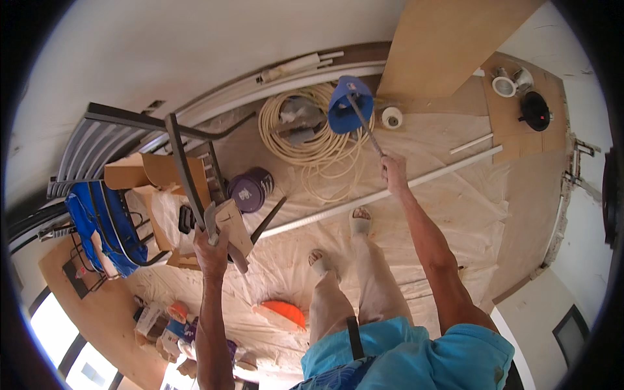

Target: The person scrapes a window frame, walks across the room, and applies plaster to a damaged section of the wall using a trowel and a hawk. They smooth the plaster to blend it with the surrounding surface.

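My right hand point(394, 174) is closed round a thin grey rod point(367, 127), held out ahead of me. At its far end the rod reaches into a blue cap-like thing point(350, 107), in front of a coil of cream hose point(279, 140). My left hand point(211, 250) is closed at the lower end of a dark metal chair's bar point(184, 166). Beside its fingers are a grey curved piece point(210, 221) and a pale rectangular board point(235, 227); which of these it grips I cannot tell. A dark purple bucket point(250, 190) stands just beyond.
A long white pipe point(390, 192) crosses the plastic-covered floor ahead of my feet. Left are an open cardboard box point(159, 172) and a blue bag point(97, 214). An orange half-round thing point(284, 314) lies near my feet. A brown board point(442, 45) leans at the back.
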